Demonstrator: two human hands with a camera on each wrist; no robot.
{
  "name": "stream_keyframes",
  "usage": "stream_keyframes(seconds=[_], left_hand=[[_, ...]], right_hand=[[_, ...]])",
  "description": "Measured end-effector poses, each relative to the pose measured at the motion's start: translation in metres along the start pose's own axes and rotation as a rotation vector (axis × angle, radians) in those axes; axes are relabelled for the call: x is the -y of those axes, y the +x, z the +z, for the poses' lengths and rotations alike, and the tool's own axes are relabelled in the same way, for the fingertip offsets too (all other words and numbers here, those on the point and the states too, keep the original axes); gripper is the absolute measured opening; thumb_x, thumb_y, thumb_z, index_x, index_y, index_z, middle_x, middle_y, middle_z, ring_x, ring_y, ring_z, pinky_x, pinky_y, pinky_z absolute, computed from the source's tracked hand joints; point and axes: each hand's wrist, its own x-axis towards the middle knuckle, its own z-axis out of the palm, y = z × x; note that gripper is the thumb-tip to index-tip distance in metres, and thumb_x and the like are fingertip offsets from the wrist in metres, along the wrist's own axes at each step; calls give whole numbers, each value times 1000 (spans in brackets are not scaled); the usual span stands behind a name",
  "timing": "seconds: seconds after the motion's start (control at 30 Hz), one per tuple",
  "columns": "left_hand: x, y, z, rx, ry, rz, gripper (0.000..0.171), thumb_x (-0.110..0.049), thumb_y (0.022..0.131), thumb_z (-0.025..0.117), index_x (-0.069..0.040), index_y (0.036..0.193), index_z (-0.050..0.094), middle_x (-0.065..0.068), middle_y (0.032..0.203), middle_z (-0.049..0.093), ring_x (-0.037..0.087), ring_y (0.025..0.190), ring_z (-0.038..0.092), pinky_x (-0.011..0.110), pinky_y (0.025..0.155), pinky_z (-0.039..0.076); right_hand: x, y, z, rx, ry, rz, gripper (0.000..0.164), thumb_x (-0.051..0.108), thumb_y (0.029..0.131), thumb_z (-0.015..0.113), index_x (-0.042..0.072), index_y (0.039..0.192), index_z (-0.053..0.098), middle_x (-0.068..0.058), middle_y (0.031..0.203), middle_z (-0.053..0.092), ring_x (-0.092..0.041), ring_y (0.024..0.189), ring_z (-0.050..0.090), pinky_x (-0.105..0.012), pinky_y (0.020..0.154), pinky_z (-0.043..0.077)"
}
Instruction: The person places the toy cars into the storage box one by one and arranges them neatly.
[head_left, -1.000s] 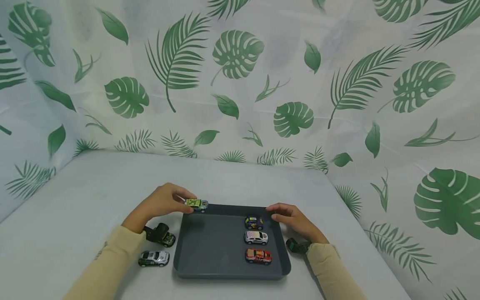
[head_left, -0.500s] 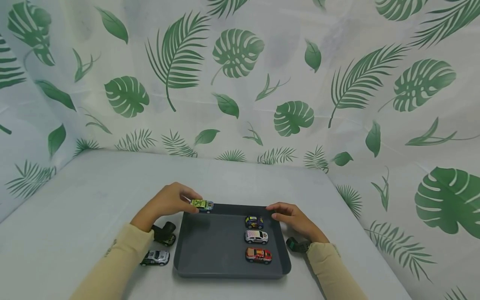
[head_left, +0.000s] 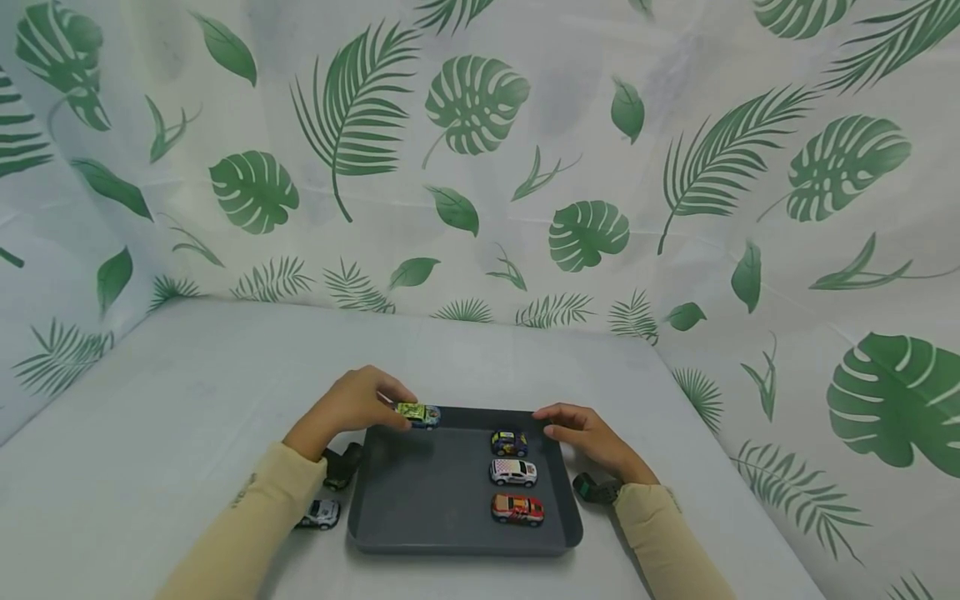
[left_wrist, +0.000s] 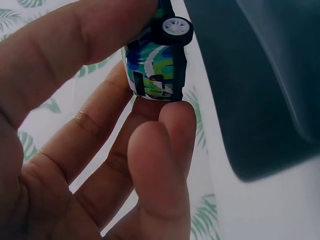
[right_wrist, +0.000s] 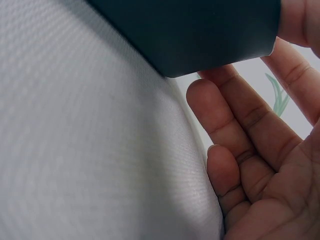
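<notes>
Three toy cars (head_left: 513, 472): stood in a column along the right side of the tray (head_left: 459, 550).
Left hand (head_left: 363, 402): thumb and fingers pinched the green car (head_left: 422, 416).
Its place: raised at the tray's far edge, toward the left corner.
Right hand (head_left: 588, 435): thumb and fingers gripped the far right corner.
Silver car (head_left: 322, 515): stood left of the tray.

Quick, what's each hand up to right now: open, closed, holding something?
Left hand: closed, holding the green-and-blue toy car.
Right hand: closed on the gray tray, holding it at its far right corner.
</notes>
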Motion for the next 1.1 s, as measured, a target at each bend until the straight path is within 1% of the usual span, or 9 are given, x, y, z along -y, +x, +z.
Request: stream_keyframes(seconds=[0.13,0.2,0.37,0.47,0.63,0.77,0.87,1.1], left_hand=[[-2,4,6,-4,-6,-25,32,-13,82,94,-10,112,85,3,107,80,24,102,73,46,86,61],[-3,6,8,-4,-2,-25,31,-13,81,95,-10,111,86,2,105,80,21,98,72,45,85,60],[-7,9,12,-7,26,-25,31,-14,79,96,-12,108,86,-1,100,80,18,93,71,47,90,59],[-8,11,14,-8,47,-38,31,-16,79,97,-14,108,87,-2,100,81,17,95,71,50,95,57],[-13,12,18,-7,92,-49,34,-18,78,98,-15,109,87,-1,102,82,18,97,73,51,96,57],[-16,14,21,-13,125,-65,34,-19,77,99,-16,109,87,0,104,82,19,98,74,51,94,58],[-17,15,23,-14,133,-85,33,-19,77,99,-17,108,87,0,106,82,21,100,74,51,95,57],[-15,19,30,-17,159,-95,32,-19,78,99,-19,107,87,0,107,82,23,102,74,51,94,58]], right_hand=[[0,0,0,-4,-7,2,33,10,108,65,-6,137,68,-24,136,69,-27,126,65,-39,110,46],[0,0,0,-2,-6,0,33,10,108,65,-6,137,68,-24,136,69,-26,126,65,-40,110,46],[0,0,0,0,-4,2,33,11,108,65,-5,137,68,-25,136,69,-24,125,65,-35,108,46],[0,0,-1,-4,-3,4,33,12,108,65,-5,137,68,-24,135,69,-23,124,65,-32,107,47],[-1,0,-1,-3,5,-4,33,11,108,65,-7,137,67,-25,135,69,-21,123,66,-29,105,47],[-1,0,-2,3,15,-12,34,10,108,64,-7,137,67,-27,136,68,-20,122,65,-30,105,47],[-1,0,-1,4,17,-13,33,10,108,64,-8,136,67,-27,135,68,-21,121,66,-31,105,47],[1,0,-2,2,19,-7,34,11,108,65,-8,136,67,-27,135,68,-21,121,65,-31,105,47]])
